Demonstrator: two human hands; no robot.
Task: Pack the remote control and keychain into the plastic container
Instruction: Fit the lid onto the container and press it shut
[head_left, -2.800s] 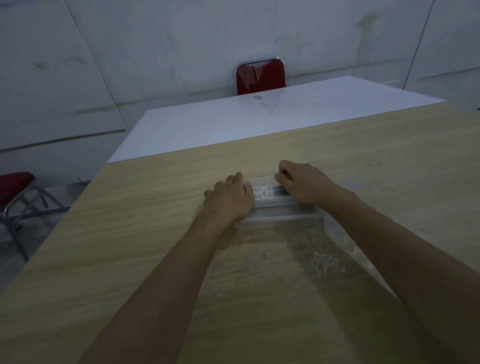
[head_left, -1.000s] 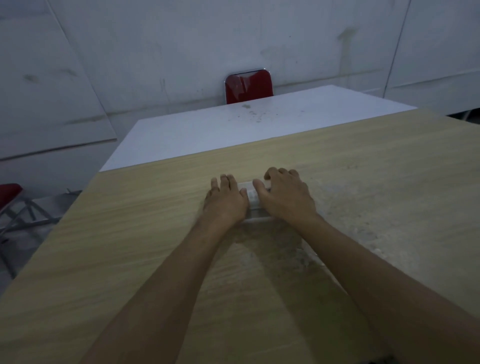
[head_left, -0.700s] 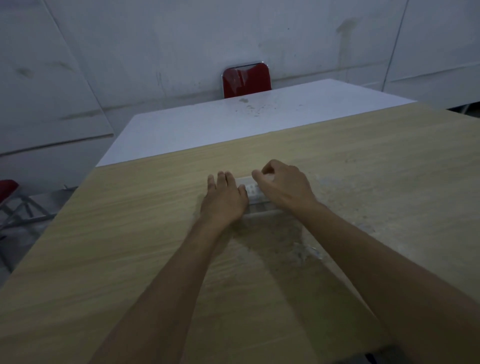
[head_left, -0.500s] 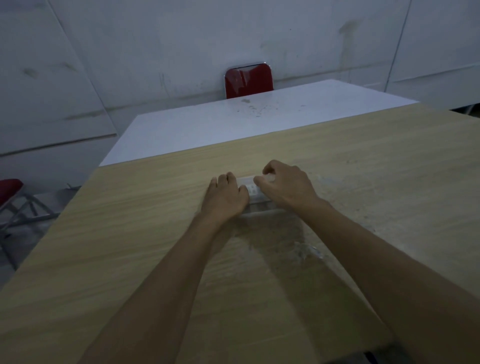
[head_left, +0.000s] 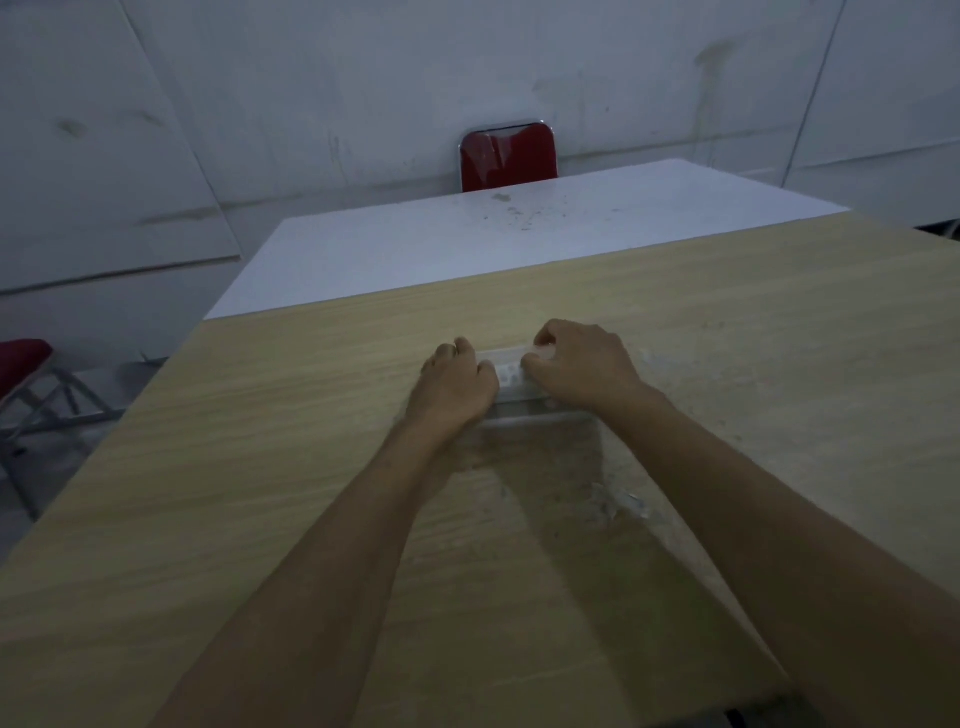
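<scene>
Far left: red seat (head_left: 21, 358) of a folding chair on a metal frame, beside the wooden table (head_left: 260, 493). Left hand (head_left: 454, 384) laid palm-down on the left end of the clear plastic container (head_left: 524, 408), fingers curled over its far edge, pressing on it rather than lifting. Container resting on the table near the middle, mostly covered by both hands. Between the hands, a strip of pale remote control (head_left: 509, 370) with rows of buttons seen through the clear lid. Keychain not made out. Right hand (head_left: 582, 369) bent over the right end of the container, fingertips hooked on the far rim, thumb tucked near the remote. Crumpled clear plastic (head_left: 621, 501) lying on the table under the right forearm. Beyond: white table (head_left: 467, 239) butted against the wooden one, red chair back (head_left: 509, 162) behind it against the wall.
</scene>
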